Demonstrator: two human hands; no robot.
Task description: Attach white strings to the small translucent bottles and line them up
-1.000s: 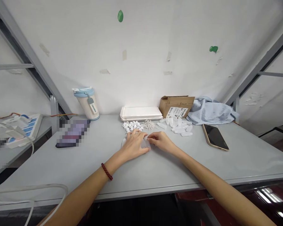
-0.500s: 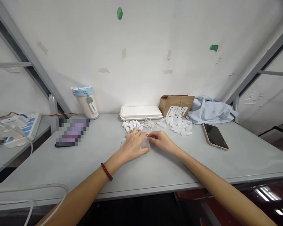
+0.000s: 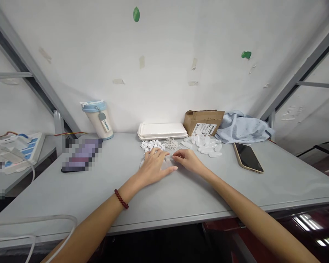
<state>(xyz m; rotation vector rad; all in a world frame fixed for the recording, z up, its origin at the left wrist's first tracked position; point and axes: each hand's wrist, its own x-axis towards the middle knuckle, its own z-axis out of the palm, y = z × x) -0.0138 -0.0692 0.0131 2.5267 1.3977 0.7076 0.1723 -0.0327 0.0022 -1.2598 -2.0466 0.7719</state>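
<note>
My left hand (image 3: pixel 155 166), with a dark red bead bracelet (image 3: pixel 121 199) at the wrist, lies palm down with its fingers spread. It rests over a clear, flat plastic piece (image 3: pixel 166 163), most of which it hides. To its right, my right hand (image 3: pixel 189 160) is closed in a pinch beside that piece's right edge; what sits between the fingertips is too small to make out. Just beyond the hands lie a heap of small white caps (image 3: pixel 152 145), a bunch of thin white strings or loops (image 3: pixel 171 144) and a scatter of translucent plastic tubes (image 3: pixel 207 143).
Against the wall lie stacked white trays (image 3: pixel 163 130), beside a cardboard box (image 3: pixel 204 122) and a light blue cloth (image 3: pixel 241 128). A phone (image 3: pixel 248 157) lies on the right. A tumbler (image 3: pixel 98 118), a blurred-out device (image 3: pixel 82 155), a power strip (image 3: pixel 30 155) and a white cable (image 3: pixel 44 219) are on the left.
My left thumb has stretched out a little farther right, away from the fingers. My right hand keeps its pinch in nearly the same place. The whole view has shifted slightly.
</note>
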